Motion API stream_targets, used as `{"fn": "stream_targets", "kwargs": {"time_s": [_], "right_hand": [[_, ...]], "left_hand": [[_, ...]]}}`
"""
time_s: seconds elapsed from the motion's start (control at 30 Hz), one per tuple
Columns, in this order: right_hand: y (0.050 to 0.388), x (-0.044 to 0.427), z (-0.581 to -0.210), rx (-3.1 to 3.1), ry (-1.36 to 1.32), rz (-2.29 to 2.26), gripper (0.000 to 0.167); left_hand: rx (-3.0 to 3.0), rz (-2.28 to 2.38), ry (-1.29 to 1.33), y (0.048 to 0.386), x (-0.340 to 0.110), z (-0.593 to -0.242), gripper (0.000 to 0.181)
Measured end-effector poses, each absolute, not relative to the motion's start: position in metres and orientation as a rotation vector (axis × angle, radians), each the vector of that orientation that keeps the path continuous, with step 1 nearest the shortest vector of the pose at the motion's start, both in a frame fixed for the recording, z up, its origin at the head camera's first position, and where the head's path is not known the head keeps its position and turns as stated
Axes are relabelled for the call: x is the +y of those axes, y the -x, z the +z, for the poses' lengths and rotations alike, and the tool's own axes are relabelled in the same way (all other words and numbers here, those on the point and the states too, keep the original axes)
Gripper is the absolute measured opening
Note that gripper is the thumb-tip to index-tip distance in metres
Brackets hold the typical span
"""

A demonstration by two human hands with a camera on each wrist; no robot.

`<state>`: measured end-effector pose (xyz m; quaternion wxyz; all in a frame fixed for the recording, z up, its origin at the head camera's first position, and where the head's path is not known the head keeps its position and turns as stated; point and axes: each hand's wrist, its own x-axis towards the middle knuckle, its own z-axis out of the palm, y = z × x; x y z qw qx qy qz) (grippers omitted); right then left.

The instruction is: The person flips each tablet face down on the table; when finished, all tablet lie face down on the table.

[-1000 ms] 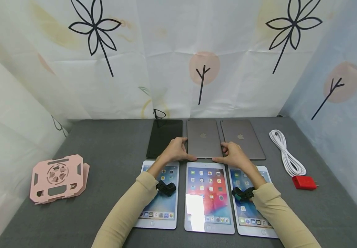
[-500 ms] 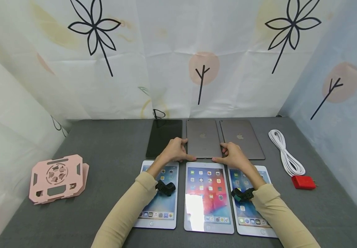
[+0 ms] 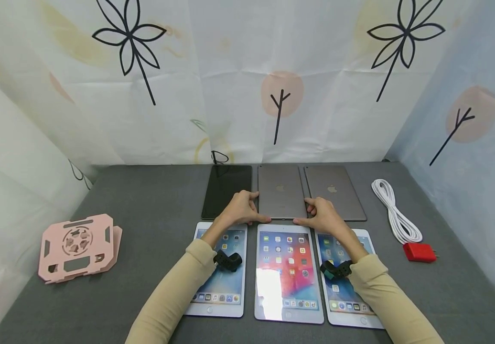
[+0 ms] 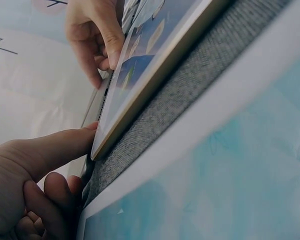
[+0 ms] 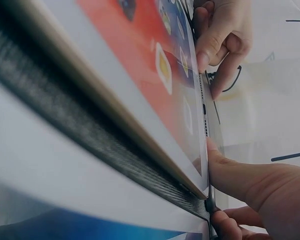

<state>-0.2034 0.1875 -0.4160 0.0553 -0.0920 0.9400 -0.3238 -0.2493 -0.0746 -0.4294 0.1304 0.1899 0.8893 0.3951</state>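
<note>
In the head view the left hand [image 3: 243, 209] grips the lower left corner of the middle grey tablet [image 3: 280, 191], thumb along its near edge. At the lower right corner of that tablet, the right hand [image 3: 321, 215] holds it the same way. It lies back up between a dark-screened tablet [image 3: 227, 191] and another grey tablet [image 3: 335, 193]. Directly in front is a white tablet with a lit screen [image 3: 289, 274]. Both wrist views show the left hand [image 4: 45, 155] and right hand [image 5: 265, 185] with thumbs at the grey tablet's edge.
Two more lit white tablets [image 3: 226, 243] [image 3: 350, 306] lie partly under the forearms. Pink stand pieces [image 3: 77, 248] are at the left. A coiled white cable [image 3: 395, 212] and a red plug adapter [image 3: 419, 252] lie at the right. A patterned curtain [image 3: 230, 95] hangs behind the table.
</note>
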Motion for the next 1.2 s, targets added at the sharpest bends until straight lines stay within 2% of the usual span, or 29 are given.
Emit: {"fn": "stream_targets", "kwargs": {"time_s": [0.2,0.43,0.87,1.2], "right_hand": [[0.204,0.187,-0.415,2.851,0.271,-0.983,0.079],[0.203,0.186,-0.412,2.834,0.24,-0.991,0.079],[0.202,0.184,-0.404,2.816,0.256,-0.936,0.083],[0.194,0.171,-0.398,2.836,0.293,-0.921,0.078]], "left_hand": [[2.581,1.147,-0.557,0.249,-0.075,-0.428,0.096],[2.57,1.162,-0.593,0.249,-0.075,-0.429,0.086],[2.604,1.122,-0.608,0.248,-0.073,-0.427,0.095],[2.566,1.147,-0.622,0.24,-0.079,-0.424,0.089]]}}
